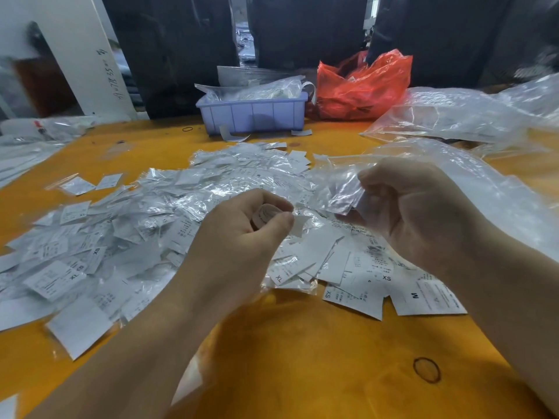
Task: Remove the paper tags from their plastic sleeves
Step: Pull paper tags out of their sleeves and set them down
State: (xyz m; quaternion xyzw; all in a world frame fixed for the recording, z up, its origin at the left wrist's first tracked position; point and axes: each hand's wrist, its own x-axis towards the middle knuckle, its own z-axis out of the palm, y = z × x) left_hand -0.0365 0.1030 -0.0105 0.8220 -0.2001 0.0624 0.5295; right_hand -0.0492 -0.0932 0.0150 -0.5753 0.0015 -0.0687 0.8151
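Observation:
A wide heap of white paper tags in clear plastic sleeves [127,231] covers the orange table [302,358]. Above its near edge, my left hand [239,240] pinches a curled white paper tag [269,214] between thumb and fingers. To its right, my right hand [414,207] grips a small clear plastic sleeve [344,192]. The tag looks free of the sleeve, with a small gap between them. Bare tags marked XL, XS and M [372,279] lie flat below my hands.
A lilac plastic bin [254,113] full of sleeves stands at the back centre, with a red plastic bag [363,86] to its right. Large clear bags [453,116] pile along the right side. A rubber band [426,370] lies on the near table.

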